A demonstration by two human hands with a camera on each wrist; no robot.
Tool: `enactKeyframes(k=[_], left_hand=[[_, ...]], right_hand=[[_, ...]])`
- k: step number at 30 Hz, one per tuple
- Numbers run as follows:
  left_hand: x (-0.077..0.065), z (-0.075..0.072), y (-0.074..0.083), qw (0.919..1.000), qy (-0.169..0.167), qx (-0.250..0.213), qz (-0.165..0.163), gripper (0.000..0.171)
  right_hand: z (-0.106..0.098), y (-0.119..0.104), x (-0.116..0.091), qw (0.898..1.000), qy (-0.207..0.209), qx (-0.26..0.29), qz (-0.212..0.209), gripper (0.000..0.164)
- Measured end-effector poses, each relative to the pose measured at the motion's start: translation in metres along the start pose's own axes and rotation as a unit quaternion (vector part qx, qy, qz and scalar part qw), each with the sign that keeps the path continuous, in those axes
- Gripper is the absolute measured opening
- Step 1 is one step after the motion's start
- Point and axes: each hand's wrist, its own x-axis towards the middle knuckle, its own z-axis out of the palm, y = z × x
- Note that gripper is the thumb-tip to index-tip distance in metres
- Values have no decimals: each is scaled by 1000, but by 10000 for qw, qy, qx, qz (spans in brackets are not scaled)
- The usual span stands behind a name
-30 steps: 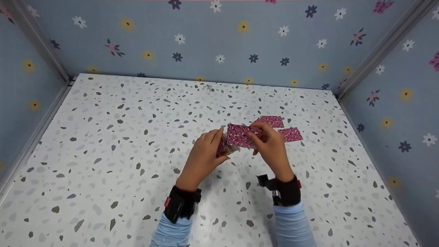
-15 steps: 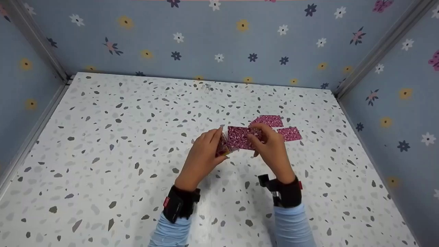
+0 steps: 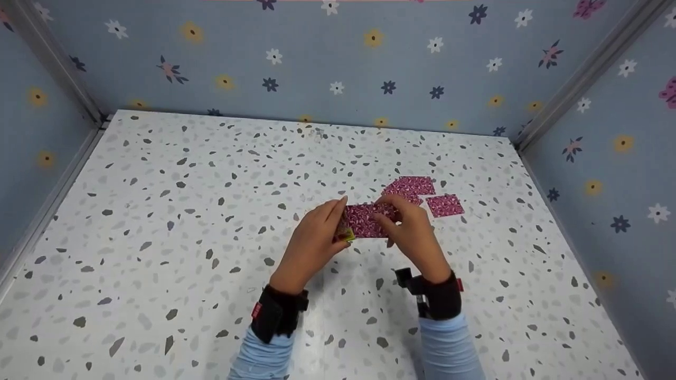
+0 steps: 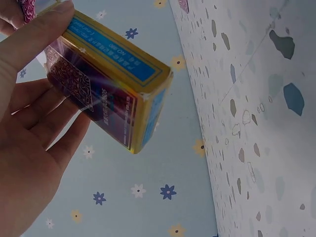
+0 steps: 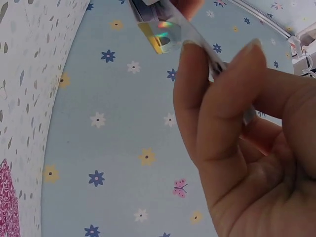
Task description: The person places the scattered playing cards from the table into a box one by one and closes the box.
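With thumb and fingers curled, the left hand (image 3: 311,240) grips a small card box (image 4: 106,81) above the speckled table (image 3: 211,306). The right hand (image 3: 416,232), nearly closed, pinches one or more pink cards (image 3: 362,221) at the box's end; whether they reach inside is unclear. Beyond it, loose cards (image 3: 414,186) lie on the table.

tabletop (image 3: 158,248) passable leftward; loose cards (image 3: 445,206) obstruct beyond right hand (image 3: 415,232)
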Motion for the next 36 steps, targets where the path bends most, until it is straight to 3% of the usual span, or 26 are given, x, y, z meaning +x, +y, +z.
enactKeyframes(k=[11,19,28,36], left_hand=[[0,3,3,9998,18,-6,211,80],[0,5,3,9995,123,-26,278,79],[0,5,6,9994,-24,72,329,77],[0,4,6,9997,-50,21,259,76]], right_hand=[[0,0,0,9997,-252,-23,49,18],[6,0,1,9998,-176,81,62,23],[14,-2,1,9994,-208,-262,-76,38],[11,-1,2,9994,-22,-181,284,40]])
